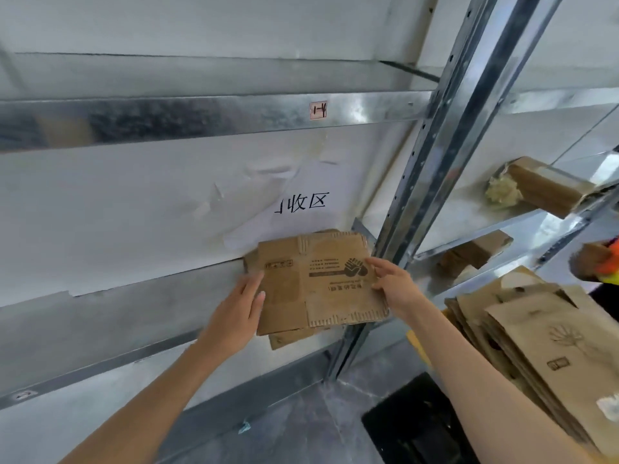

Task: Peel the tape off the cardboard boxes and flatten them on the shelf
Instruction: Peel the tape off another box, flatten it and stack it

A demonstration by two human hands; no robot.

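A flattened brown cardboard box (315, 283) with dark print lies on top of other flat cardboard pieces on the metal shelf (117, 316). My left hand (239, 309) rests against its left edge with straight fingers. My right hand (393, 283) touches its right edge, fingers extended over the printed side. I see no tape on the box.
A white paper sign (294, 209) hangs on the wall behind. A shelf upright (432, 169) stands right of the box. A stack of brown paper bags (542, 346) lies at right, with cardboard boxes (542, 185) on the neighbouring shelves. Another person's orange sleeve (609, 262) shows at the far right.
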